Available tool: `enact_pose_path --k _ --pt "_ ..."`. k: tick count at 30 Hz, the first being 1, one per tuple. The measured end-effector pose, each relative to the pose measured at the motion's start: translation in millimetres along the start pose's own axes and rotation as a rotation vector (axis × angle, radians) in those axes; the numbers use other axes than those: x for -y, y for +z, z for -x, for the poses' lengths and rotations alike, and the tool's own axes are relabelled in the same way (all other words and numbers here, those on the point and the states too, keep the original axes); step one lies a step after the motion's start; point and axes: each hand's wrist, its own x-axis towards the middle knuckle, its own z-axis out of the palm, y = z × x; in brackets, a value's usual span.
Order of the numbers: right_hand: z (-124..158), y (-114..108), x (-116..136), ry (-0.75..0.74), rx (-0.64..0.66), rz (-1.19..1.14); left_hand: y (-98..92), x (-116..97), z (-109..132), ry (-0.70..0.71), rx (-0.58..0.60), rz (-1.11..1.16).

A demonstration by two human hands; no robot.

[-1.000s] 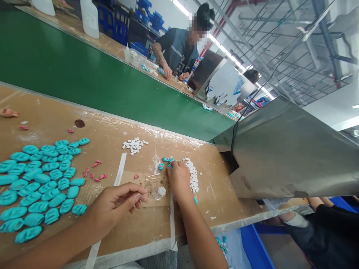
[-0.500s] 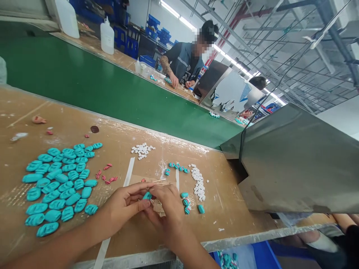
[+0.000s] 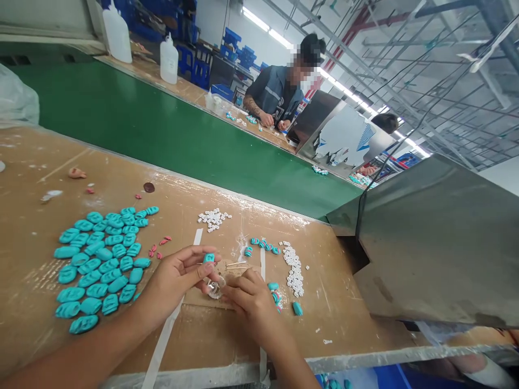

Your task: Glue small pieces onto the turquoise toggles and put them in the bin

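Between the thumb and fingers of my left hand (image 3: pixel 184 273) is a small teal moulded piece (image 3: pixel 209 258), raised above the table. Just to its right, my right hand (image 3: pixel 249 294) is closed, palm down, with its fingertips at a small clear, shiny container (image 3: pixel 214 290); its exact kind is not plain. Thin wooden sticks (image 3: pixel 235 265) lie just beyond my right fingers on a piece of cardboard (image 3: pixel 206 306). Small red pieces (image 3: pixel 153 250) lie left of my left hand. Teal pieces with red and white parts (image 3: pixel 265 246) stand beyond my right hand.
Many teal pieces (image 3: pixel 97 262) cover the table's left side. Small white pieces form two groups, one at the back (image 3: pixel 213 219) and one at right (image 3: pixel 294 270). Behind runs a green belt (image 3: pixel 182 146); a person (image 3: pixel 275 97) works across it. A metal housing (image 3: pixel 438 243) stands at right.
My hands have moved apart. My left hand has lifted the teal piece, while my right hand has come away from it to the clear container, which now shows. The view has shifted slightly.
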Motion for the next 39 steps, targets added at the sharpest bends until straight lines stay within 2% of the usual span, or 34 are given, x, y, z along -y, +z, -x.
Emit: enact_pose_path --k 3,8,10,13,16,24,39 --pt "3.6 1.1 -2.3 0.015 -0.074 -0.020 0.6 1.9 1.1 -0.073 0.010 0.030" --pt "5.9 -2.3 -1.2 0.109 -0.186 -0.118 -0.7 7.5 1.1 -0.095 0.075 0.018" --pt "4.3 -4.1 2.9 0.175 -0.281 -0.193 0.6 6.7 1.7 -0.115 0.071 0.011" --pt "-2.1 -6.8 14.4 0.241 -0.496 -0.254 3.5 4.3 3.7 -0.160 0.057 0.010" --pt "-10.3 -7.1 26.1 0.207 -0.629 -0.262 4.9 4.2 5.1 -0.193 0.069 0.026" --pt "-14.0 3.4 28.8 0.170 -0.541 -0.289 4.2 6.8 4.3 -0.226 0.099 0.089" --pt "-18.0 2.0 30.5 0.059 -0.503 -0.094 3.3 10.3 5.9 -0.219 0.089 0.114"
